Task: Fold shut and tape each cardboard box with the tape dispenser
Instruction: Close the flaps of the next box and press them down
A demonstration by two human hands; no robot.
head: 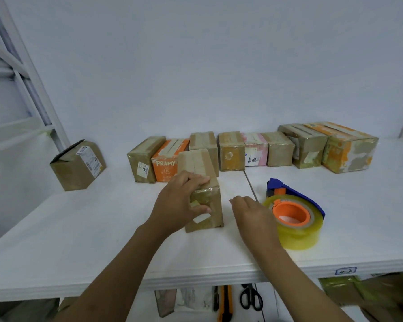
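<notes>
A small brown cardboard box (208,203) stands upright on the white table (102,228), its top flaps folded and taped. My left hand (179,203) grips its near left corner, fingers over the top edge and thumb on the front face. My right hand (254,214) hovers just right of the box, fingers relaxed and holding nothing, beside the tape dispenser (296,214). The dispenser is blue with an orange hub and a roll of clear yellowish tape, lying on the table.
A row of several taped boxes (254,149) lines the back wall, one orange with "PRAMY" (166,166). A lone brown box (78,165) with raised flaps sits at the left. Scissors (250,297) and a utility knife (225,303) lie below the table edge.
</notes>
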